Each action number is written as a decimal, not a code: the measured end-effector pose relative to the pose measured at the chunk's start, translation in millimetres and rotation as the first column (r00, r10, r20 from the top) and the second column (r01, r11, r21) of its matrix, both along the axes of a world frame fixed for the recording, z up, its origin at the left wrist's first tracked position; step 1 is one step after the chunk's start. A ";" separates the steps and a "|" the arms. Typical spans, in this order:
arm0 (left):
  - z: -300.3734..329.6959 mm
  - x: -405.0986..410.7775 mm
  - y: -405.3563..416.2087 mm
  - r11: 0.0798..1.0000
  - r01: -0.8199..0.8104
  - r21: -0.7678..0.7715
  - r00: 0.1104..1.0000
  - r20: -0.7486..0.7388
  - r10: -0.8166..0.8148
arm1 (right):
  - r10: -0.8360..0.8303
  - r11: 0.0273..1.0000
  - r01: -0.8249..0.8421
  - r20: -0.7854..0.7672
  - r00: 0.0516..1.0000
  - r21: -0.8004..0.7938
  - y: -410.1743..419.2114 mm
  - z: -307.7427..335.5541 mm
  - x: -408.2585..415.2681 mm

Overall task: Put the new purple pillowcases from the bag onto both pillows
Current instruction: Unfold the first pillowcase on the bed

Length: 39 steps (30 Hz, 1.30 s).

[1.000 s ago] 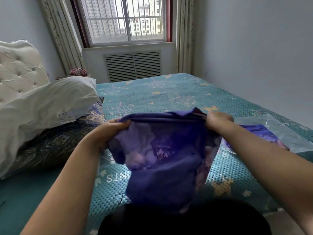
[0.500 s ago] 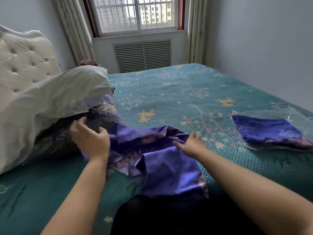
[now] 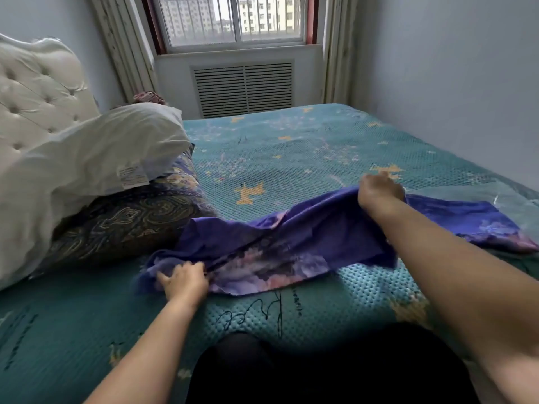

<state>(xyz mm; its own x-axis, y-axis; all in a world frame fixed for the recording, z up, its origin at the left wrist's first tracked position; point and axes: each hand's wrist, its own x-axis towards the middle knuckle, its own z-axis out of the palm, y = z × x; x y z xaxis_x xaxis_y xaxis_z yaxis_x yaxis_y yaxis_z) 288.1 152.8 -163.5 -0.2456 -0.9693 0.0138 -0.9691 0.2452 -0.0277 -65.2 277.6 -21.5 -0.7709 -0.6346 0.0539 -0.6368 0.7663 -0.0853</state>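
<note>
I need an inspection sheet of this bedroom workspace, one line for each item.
Surface: teal bed cover, printed stars.
Job's things: purple pillowcase spread on bed; second pillowcase in clear bag at right; white pillow on patterned pillow.
Clutter: reddish cloth behind the pillows.
Grippers: left hand and right hand grip the pillowcase.
Cables: nothing seen.
Surroundings: headboard, window, vent.

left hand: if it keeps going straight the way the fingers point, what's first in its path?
The left hand grips the purple pillowcase, fingers pointing up-left. Going on past that cloth, it would likely meet the dark patterned pillow lying under the white pillow; depth is unclear.
</note>
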 end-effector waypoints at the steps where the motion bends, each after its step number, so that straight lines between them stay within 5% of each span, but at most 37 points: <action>1: 9.7 -4.0 2.4 0.999 0.040 -0.009 0.999 0.009 -0.040 | -0.054 0.998 0.055 -0.030 0.998 0.030 0.1 3.7 -0.8; 4: 31.2 -11.9 6.3 0.986 0.161 0.043 0.982 0.094 -0.165 | 0.163 0.983 -0.158 -0.060 0.985 0.091 -6.7 -13.3 15.4; 7: 46.2 -10.6 6.4 0.952 0.177 0.249 0.950 0.208 -0.231 | 0.547 0.771 -0.626 0.380 0.746 0.119 -2.5 -52.6 57.2; 8: 49.5 -9.1 4.9 0.935 0.164 0.316 0.944 0.226 -0.241 | 0.527 0.686 -0.690 0.495 0.691 0.233 1.7 -67.8 72.1; 10: 56.2 -4.7 0.7 0.924 0.148 0.353 0.951 0.207 -0.231 | 0.503 0.621 -0.656 0.424 0.753 0.429 11.2 -103.8 94.9; 13: 65.5 0.8 -4.9 0.927 0.194 0.322 0.978 0.006 -0.207 | 0.575 0.743 -0.583 0.134 0.807 0.328 12.4 -131.7 100.4; 16: 67.5 5.6 -9.5 0.877 0.245 0.414 0.969 -0.123 -0.213 | 0.664 0.734 -0.642 -0.033 0.747 0.219 9.4 -128.5 85.6; 19: 63.7 13.9 -13.1 0.771 0.346 0.534 0.867 -0.497 -0.044 | 0.616 0.751 -0.639 0.170 0.769 0.168 11.2 -107.0 77.2; 21: 62.4 23.0 -20.9 0.757 0.372 0.537 0.791 -0.610 0.043 | 0.519 0.746 -0.620 0.370 0.771 0.245 9.9 -88.2 69.3; 23: 63.1 23.8 -26.4 0.726 0.345 0.595 0.867 -0.499 -0.003 | 0.330 0.674 -0.604 0.558 0.761 0.425 10.2 -67.1 67.6; 25: 57.0 12.0 -31.3 0.781 0.308 0.543 0.919 -0.382 -0.097 | 0.188 0.691 -0.571 0.653 0.734 0.443 8.1 -53.8 69.6; 27: 47.4 -8.5 -31.3 0.876 0.377 0.301 0.900 -0.343 -0.269 | 0.367 0.793 -0.532 0.464 0.806 0.297 -3.1 -51.5 71.5; 29: 39.8 -30.9 -16.9 0.841 0.497 0.214 0.855 -0.289 -0.431 | 0.507 0.859 -0.513 0.153 0.848 0.000 -20.9 -58.8 72.7; 31: 26.9 -49.4 -8.0 0.836 0.518 0.182 0.854 -0.057 -0.517 | 0.559 0.827 -0.538 0.129 0.819 -0.162 -40.4 -68.3 72.3; 33: 13.2 -56.7 -5.1 0.865 0.494 0.083 0.860 0.095 -0.501 | 0.544 0.839 -0.524 0.229 0.807 -0.148 -51.7 -78.1 70.6; 34: 9.8 -57.3 -7.5 0.888 0.458 0.025 0.886 0.062 -0.459 | 0.482 0.875 -0.475 0.276 0.832 -0.096 -57.4 -83.8 66.6; 36: 14.5 -52.8 -21.2 0.958 0.285 -0.044 0.918 -0.277 -0.285 | 0.320 0.931 -0.352 0.254 0.912 0.091 -69.2 -94.4 53.8; 39: 40.0 -32.5 -54.9 0.998 -0.035 0.056 0.657 -0.751 0.065 | 0.270 0.782 -0.305 0.146 0.952 0.543 -77.5 -88.2 39.0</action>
